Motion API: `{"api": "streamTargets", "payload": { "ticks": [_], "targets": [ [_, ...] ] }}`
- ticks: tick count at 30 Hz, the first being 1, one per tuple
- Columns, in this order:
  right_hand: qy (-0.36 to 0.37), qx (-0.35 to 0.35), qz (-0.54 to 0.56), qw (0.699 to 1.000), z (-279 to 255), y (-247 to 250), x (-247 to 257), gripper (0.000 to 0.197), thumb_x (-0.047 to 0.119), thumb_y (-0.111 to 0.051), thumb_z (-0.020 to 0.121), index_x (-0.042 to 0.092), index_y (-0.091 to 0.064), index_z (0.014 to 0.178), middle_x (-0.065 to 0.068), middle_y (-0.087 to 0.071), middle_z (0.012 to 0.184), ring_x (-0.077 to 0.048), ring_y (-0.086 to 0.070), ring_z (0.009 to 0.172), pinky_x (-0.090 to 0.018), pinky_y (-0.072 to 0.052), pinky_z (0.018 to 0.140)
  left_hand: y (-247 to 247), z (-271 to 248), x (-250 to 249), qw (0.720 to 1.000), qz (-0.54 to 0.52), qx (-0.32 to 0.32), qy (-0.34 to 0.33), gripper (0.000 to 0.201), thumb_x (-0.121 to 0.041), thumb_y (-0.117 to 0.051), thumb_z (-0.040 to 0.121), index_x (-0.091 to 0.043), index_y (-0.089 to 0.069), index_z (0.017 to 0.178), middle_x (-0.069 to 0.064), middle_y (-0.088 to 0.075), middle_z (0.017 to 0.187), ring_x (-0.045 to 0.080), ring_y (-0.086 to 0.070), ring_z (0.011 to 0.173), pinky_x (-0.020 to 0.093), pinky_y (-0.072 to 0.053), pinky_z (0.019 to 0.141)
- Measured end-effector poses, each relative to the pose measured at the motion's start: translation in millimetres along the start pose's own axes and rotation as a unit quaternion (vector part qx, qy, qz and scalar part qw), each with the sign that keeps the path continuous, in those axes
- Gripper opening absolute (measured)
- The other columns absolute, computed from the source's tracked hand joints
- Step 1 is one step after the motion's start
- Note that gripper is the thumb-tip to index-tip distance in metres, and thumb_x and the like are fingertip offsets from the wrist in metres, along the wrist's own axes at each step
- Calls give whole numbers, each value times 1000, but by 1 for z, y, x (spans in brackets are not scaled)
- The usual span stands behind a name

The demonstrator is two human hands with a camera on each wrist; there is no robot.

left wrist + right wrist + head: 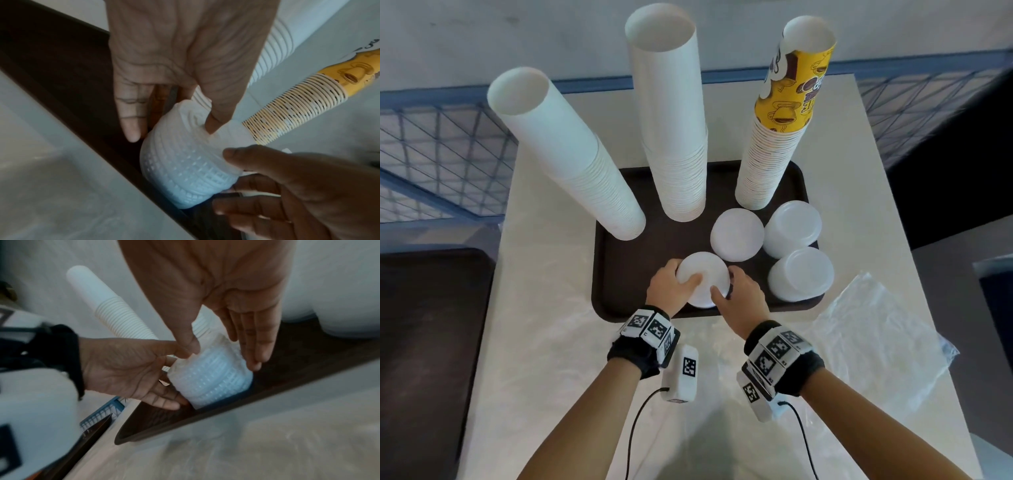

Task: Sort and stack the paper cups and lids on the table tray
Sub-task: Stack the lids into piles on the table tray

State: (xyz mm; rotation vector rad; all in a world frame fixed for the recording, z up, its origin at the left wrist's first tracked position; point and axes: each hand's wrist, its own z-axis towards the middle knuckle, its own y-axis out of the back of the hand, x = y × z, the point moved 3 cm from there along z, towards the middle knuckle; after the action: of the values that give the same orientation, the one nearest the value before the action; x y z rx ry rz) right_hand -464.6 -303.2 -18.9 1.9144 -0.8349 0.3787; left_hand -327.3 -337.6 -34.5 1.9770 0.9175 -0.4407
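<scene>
A short stack of white plastic lids (703,277) (185,162) (211,379) stands at the front of the dark tray (619,301). My left hand (683,275) (172,132) grips it from the left, thumb on top and fingers down its side. My right hand (724,284) (224,356) holds its right side, thumb on the top edge. Behind stand two tall stacks of white cups (571,161) (674,137) and a stack of yellow printed cups (774,144). Other lid stacks (738,234) (792,228) (801,274) sit at the tray's right.
A crumpled clear plastic bag (876,335) lies on the white table right of the tray. A second dark tray (424,342) sits off the table's left edge. Blue wire racks (431,154) run behind the table. The left cup stack leans outward.
</scene>
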Motion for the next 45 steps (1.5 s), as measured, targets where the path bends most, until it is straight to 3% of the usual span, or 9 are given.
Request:
{"api": "streamTargets", "payload": {
  "ticks": [5,9,11,15,19,23,29,36,45],
  "targets": [
    [55,-32,-90,994,-12,8,2,59,22,-51,92,11,-24,143,-11,-38,137,-28,-49,118,-37,-47,90,-11,-1,-9,1000,5,8,7,46,-36,-59,86,-12,-49,124,11,-59,118,29,-55,109,42,-46,93],
    [148,-111,-186,965,-17,8,2,54,12,-82,60,6,-61,110,-22,-58,118,-36,-60,106,-39,-58,76,-18,-4,-16,1000,6,7,-1,46,-38,-58,87,-12,-49,124,9,-60,118,27,-56,109,39,-46,92],
    [175,-118,-234,949,-16,7,0,52,17,-88,48,9,-67,95,-18,-65,108,-32,-66,100,-37,-58,75,-22,-5,-18,1000,-7,24,-12,46,-39,-58,87,-12,-50,123,9,-61,117,27,-57,108,41,-47,92],
    [196,-107,-272,936,-14,12,-8,47,26,-89,48,10,-70,88,-14,-68,106,-27,-67,97,-33,-57,76,-18,1,-18,997,-41,70,-10,37,-37,-56,88,-15,-56,118,7,-63,114,25,-58,106,44,-51,91],
    [199,-94,-301,928,-14,12,-8,49,39,-88,48,9,-72,85,-12,-68,109,-24,-68,97,-32,-56,77,5,19,-35,999,-35,-7,-24,39,-37,-50,91,-13,-57,121,6,-62,116,22,-56,110,31,-42,94],
    [193,-75,-312,927,-14,6,-3,66,53,-86,42,7,-74,87,-11,-70,107,-22,-69,94,-30,-57,75,2,42,-60,998,-30,30,-41,59,-47,-53,88,-11,-42,134,9,-55,127,24,-53,115,43,-45,99],
    [220,-108,-329,912,-13,-5,6,68,48,-87,40,17,-71,99,-11,-69,110,-24,-68,97,-32,-55,76,-10,64,-84,991,30,100,-87,67,-49,-55,86,-14,-34,139,9,-49,135,24,-49,120,45,-46,98],
    [215,-128,-369,895,2,-22,3,62,40,-84,49,31,-62,107,-9,-62,117,-24,-59,101,-39,-51,77,-5,78,-88,977,86,168,-102,58,-42,-54,89,-17,-36,138,9,-50,130,28,-51,114,35,-52,74],
    [209,-203,-404,867,3,-23,-4,56,28,-79,43,34,-65,97,-11,-44,121,-26,-49,106,-44,-38,84,-4,83,-91,977,79,169,-103,58,-39,-55,89,-15,-35,137,9,-48,131,29,-53,114,34,-53,72]
  ]
}}
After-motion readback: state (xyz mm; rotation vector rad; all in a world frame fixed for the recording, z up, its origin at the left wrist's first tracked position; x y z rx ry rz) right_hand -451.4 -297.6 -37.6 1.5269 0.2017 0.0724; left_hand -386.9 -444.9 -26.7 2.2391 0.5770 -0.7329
